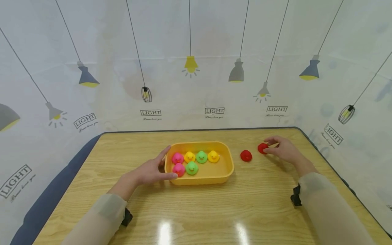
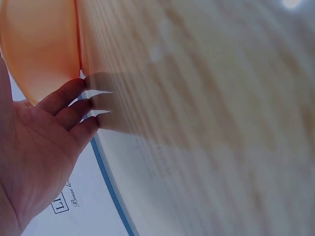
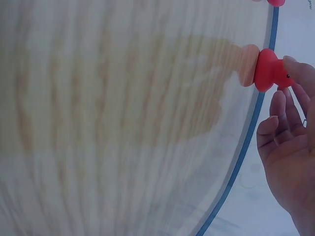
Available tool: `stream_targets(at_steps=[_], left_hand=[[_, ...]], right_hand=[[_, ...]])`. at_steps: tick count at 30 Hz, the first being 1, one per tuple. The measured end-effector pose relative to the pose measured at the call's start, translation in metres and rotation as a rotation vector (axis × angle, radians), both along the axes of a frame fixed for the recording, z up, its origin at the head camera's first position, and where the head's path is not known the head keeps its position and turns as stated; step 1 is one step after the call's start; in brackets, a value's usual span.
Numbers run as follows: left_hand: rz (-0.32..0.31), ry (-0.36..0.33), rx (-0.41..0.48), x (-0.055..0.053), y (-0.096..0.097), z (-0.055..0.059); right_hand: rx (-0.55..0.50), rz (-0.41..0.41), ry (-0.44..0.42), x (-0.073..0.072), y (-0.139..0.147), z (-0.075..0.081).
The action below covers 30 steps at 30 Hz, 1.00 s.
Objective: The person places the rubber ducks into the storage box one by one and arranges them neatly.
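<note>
A yellow-orange tray [image 1: 202,181] holds two pink, two yellow and two green rubber ducks [image 1: 201,157]. My left hand [image 1: 151,170] grips the tray's left end, its thumb over the front rim. In the left wrist view, several fingers [image 2: 74,110] lie against the tray wall [image 2: 42,49], close to the tabletop. Right of the tray, my right hand [image 1: 283,148] pinches a red rubber duck [image 1: 262,148] between thumb and fingers. The right wrist view shows this duck [image 3: 267,71] upright at the table surface. Another red duck [image 1: 246,155] sits between it and the tray.
The wooden table [image 1: 196,211] has a dark edge and reflects two bright lights near its front. Behind it hangs a pale cloth [image 1: 171,41] printed with lamps. Blue fabric [image 1: 55,200] runs along the left side.
</note>
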<state>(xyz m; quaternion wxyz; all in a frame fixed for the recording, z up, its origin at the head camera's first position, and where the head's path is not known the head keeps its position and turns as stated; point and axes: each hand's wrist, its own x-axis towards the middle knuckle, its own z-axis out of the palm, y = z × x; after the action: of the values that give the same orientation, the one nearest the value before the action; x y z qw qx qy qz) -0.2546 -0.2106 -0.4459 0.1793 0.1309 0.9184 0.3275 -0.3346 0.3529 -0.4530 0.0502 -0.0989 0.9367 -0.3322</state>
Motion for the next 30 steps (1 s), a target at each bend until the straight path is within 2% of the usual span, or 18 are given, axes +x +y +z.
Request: stream_targets(at_steps=[17,23,30], left_hand=[[-0.013,0.008,-0.02,-0.001,0.001,-0.001],[0.012,-0.012,-0.005,-0.002,0.002,-0.003],[0.01,0.003,-0.006,-0.001,0.0,-0.003]], right_hand=[[-0.063,-0.026,-0.043,-0.006,0.002,-0.011],[-0.023,-0.013,-0.007,-0.001,0.002,-0.01],[0.012,0.016,0.038,0.009,-0.001,-0.001]])
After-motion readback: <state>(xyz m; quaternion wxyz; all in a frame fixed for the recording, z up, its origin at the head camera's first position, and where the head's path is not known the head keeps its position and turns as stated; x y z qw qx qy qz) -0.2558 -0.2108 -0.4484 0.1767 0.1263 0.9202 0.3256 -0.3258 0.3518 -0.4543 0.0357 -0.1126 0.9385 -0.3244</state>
